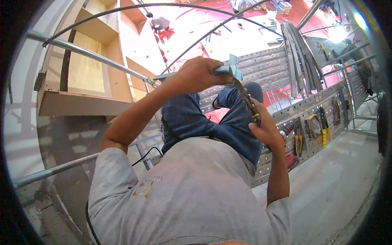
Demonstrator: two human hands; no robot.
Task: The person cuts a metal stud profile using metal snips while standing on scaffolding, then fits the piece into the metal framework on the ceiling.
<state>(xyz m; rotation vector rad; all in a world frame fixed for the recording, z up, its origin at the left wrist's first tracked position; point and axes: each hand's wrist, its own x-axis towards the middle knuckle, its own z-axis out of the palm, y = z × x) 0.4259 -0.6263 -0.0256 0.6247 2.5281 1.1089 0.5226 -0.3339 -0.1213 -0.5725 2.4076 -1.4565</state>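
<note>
Between the left fingers [213, 63], a pale metal channel [223, 70]

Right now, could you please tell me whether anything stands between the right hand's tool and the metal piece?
Nothing visible does: the tool in the right hand appears to meet the metal piece that the left hand holds.

The left fingers [213, 63] hide part of the bluish metal profile [223, 70].
</note>
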